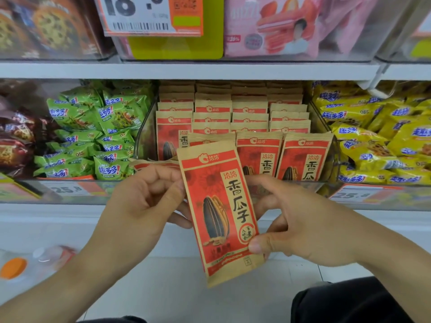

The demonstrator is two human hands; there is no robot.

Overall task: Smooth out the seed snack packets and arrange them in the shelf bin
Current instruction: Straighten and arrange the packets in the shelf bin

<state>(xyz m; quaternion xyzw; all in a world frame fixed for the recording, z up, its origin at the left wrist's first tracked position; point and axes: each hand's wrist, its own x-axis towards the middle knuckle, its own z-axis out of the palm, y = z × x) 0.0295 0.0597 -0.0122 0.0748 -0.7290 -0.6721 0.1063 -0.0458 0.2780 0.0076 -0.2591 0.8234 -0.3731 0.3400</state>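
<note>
- Shelf unit (186, 69): white shelves, with clear-fronted bins of snacks on the upper and middle levels.
- Shelf bin (335, 157): clear plastic, centre of the middle shelf. It holds rows of upright red-and-tan seed packets (258, 155), stacked front to back. The front-left slot has a packet lying low and tilted.
- Neighbouring bins: green packets (93, 127) to the left of the seed bin, yellow packets (377, 141) to the right.
- Price tag (149, 15): orange and white, on the upper shelf front.
- Held seed packet (219, 210): in front of the bin and below its front edge, not inside it. Face toward the camera, top tilted slightly left.
- Left hand (140, 201): fingers curled, thumb and fingertips pinching the packet's left edge near mid-height.
- Right hand (300, 220): thumb pressed on the lower right of the packet's face, remaining fingers curled behind the right edge.
- Bottle with orange cap (14, 268): lower left, blurred.
</note>
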